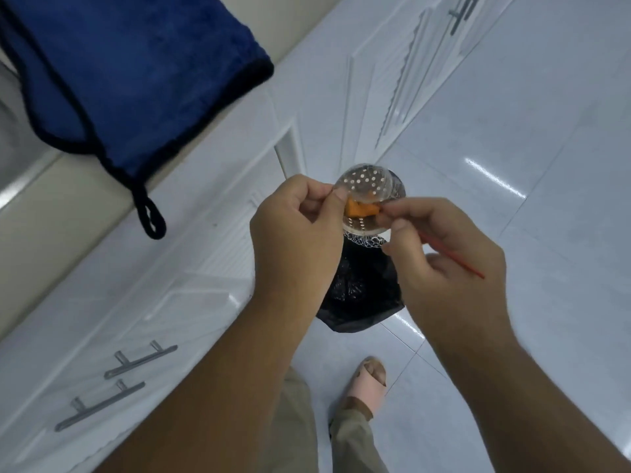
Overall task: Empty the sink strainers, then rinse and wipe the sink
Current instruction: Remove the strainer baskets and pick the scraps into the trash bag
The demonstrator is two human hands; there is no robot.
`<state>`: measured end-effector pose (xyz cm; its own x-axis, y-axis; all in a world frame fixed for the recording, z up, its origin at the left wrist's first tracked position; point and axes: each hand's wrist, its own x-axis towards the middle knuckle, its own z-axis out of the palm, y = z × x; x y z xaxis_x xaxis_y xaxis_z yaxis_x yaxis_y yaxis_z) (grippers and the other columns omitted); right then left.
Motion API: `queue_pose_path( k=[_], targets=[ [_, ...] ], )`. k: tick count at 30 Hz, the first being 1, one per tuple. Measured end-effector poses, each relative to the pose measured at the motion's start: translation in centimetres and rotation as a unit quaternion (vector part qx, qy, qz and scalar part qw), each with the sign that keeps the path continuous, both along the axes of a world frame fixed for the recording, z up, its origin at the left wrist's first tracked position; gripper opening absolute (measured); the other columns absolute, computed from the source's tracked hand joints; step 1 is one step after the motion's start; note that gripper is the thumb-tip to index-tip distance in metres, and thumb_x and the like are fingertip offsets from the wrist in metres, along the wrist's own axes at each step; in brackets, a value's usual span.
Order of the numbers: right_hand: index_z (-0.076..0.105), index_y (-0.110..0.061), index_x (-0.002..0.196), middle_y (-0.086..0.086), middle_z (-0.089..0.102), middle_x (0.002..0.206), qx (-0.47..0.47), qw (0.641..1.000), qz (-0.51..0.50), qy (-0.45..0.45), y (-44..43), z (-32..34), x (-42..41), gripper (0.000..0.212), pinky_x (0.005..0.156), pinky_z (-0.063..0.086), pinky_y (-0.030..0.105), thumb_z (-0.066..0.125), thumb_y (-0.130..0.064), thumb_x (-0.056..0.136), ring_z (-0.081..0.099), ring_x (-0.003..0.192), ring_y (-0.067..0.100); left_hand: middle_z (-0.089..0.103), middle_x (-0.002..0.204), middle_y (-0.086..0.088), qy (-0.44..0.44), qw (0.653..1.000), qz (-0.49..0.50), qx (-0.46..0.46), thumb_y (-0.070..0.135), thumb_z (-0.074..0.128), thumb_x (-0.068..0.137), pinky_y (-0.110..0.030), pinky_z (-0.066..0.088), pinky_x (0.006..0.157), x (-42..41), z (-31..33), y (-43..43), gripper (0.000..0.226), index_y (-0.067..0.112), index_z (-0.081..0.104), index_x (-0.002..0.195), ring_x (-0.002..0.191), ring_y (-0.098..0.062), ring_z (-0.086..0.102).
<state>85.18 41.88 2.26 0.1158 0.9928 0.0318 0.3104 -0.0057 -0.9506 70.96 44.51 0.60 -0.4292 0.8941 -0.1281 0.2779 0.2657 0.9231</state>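
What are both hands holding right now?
Left hand: closed, pinching the strainer rim.
Right hand: closed on a thin red stick, fingertips at the orange scrap.

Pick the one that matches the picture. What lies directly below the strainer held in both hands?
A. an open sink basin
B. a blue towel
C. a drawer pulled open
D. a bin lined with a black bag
D: the strainer, pinched between the left hand and the right hand with an orange scrap in it, sits over the black bag on the floor.
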Motion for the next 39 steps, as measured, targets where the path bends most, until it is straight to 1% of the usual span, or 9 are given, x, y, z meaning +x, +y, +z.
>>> queue_pose_path(
  k=[2, 4, 9, 16, 22, 26, 31, 36, 39],
  targets=[
    [0.073, -0.028, 0.103, -0.013, 0.077, 0.093, 0.006, 1.0, -0.008, 0.003, 0.8, -0.6, 0.1, 0.02, 0.062, 0.059, 0.031, 0.06, -0.015, 0.098, 0.075, 0.083, 0.013, 0.074, 0.075, 0.007, 0.006, 1.0, -0.025, 0.001, 0.025, 0.077, 0.091, -0.041, 0.065, 0.069, 0.2, -0.5, -0.3, 0.009, 0.019, 0.072, 0.086, 0.073, -0.014, 0.076],
    [0.073, -0.029, 0.103, -0.014, 0.077, 0.095, -0.003, 1.0, -0.02, 0.004, 1.4, -0.9, 0.4, 0.015, 0.064, 0.06, 0.029, 0.059, -0.022, 0.1, 0.075, 0.089, 0.011, 0.074, 0.077, 0.008, 0.014, 0.999, -0.034, 0.004, 0.024, 0.077, 0.092, -0.038, 0.066, 0.068, 0.4, -0.9, -0.5, 0.008, 0.018, 0.072, 0.089, 0.074, -0.013, 0.076],
    [0.066, -0.028, 0.094, -0.008, 0.074, 0.087, -0.003, 0.999, -0.032, -0.022, 0.7, -1.3, 1.2, 0.018, 0.058, 0.057, 0.038, 0.051, -0.035, 0.103, 0.072, 0.082, 0.017, 0.074, 0.077, 0.009, 0.018, 0.999, -0.027, 0.007, 0.025, 0.076, 0.092, -0.037, 0.066, 0.068, 0.5, -1.7, -0.5, 0.009, 0.018, 0.073, 0.088, 0.074, -0.011, 0.075],
    [0.063, -0.011, 0.089, 0.005, 0.063, 0.073, 0.033, 0.999, -0.041, 0.001, -0.8, -1.9, 1.2, 0.025, 0.059, 0.05, 0.051, 0.049, -0.027, 0.103, 0.063, 0.069, 0.029, 0.074, 0.077, 0.007, 0.012, 1.0, -0.016, 0.014, 0.024, 0.076, 0.092, -0.04, 0.065, 0.07, 0.8, -2.2, -0.4, 0.011, 0.016, 0.072, 0.087, 0.074, -0.011, 0.075],
    [0.065, -0.024, 0.097, -0.004, 0.07, 0.084, -0.006, 0.999, -0.005, -0.043, -0.3, -2.7, 0.5, 0.019, 0.065, 0.054, 0.038, 0.05, -0.032, 0.106, 0.067, 0.077, 0.015, 0.074, 0.08, 0.008, 0.03, 0.998, -0.038, 0.029, 0.024, 0.075, 0.093, -0.038, 0.065, 0.069, 0.9, -2.4, -0.9, 0.01, 0.014, 0.072, 0.089, 0.076, -0.011, 0.074],
    [0.066, -0.024, 0.096, 0.0, 0.071, 0.082, -0.028, 0.998, 0.011, -0.051, -0.2, -2.9, 0.6, 0.021, 0.066, 0.054, 0.043, 0.05, -0.033, 0.106, 0.067, 0.075, 0.017, 0.073, 0.082, 0.007, 0.042, 0.996, -0.052, 0.051, 0.022, 0.075, 0.094, -0.042, 0.064, 0.071, 0.7, -3.0, -1.2, 0.011, 0.013, 0.071, 0.089, 0.079, -0.013, 0.073],
    [0.062, -0.019, 0.091, 0.002, 0.066, 0.079, 0.012, 1.0, -0.005, -0.019, -1.0, -2.2, 1.0, 0.025, 0.056, 0.05, 0.041, 0.046, -0.034, 0.104, 0.064, 0.072, 0.021, 0.073, 0.087, 0.003, 0.052, 0.994, -0.056, 0.077, 0.017, 0.073, 0.094, -0.042, 0.063, 0.076, 0.4, -3.7, -1.3, 0.009, 0.01, 0.071, 0.09, 0.083, -0.013, 0.071],
    [0.063, -0.033, 0.099, -0.007, 0.069, 0.091, -0.014, 0.998, 0.026, -0.061, -1.3, -2.9, 0.6, 0.015, 0.069, 0.056, 0.038, 0.05, -0.032, 0.107, 0.067, 0.085, 0.015, 0.073, 0.087, -0.001, 0.068, 0.99, -0.066, 0.104, 0.017, 0.073, 0.094, -0.039, 0.061, 0.077, 0.2, -3.8, -1.6, 0.011, 0.007, 0.071, 0.09, 0.083, -0.015, 0.07],
    [0.063, -0.028, 0.096, -0.006, 0.068, 0.087, -0.019, 0.998, 0.019, -0.062, -1.5, -3.0, 0.6, 0.019, 0.066, 0.054, 0.035, 0.049, -0.034, 0.106, 0.065, 0.079, 0.014, 0.072, 0.087, -0.003, 0.083, 0.988, -0.067, 0.116, 0.014, 0.073, 0.094, -0.036, 0.059, 0.078, 0.2, -3.8, -1.6, 0.011, 0.004, 0.071, 0.09, 0.083, -0.015, 0.069]
  ],
)
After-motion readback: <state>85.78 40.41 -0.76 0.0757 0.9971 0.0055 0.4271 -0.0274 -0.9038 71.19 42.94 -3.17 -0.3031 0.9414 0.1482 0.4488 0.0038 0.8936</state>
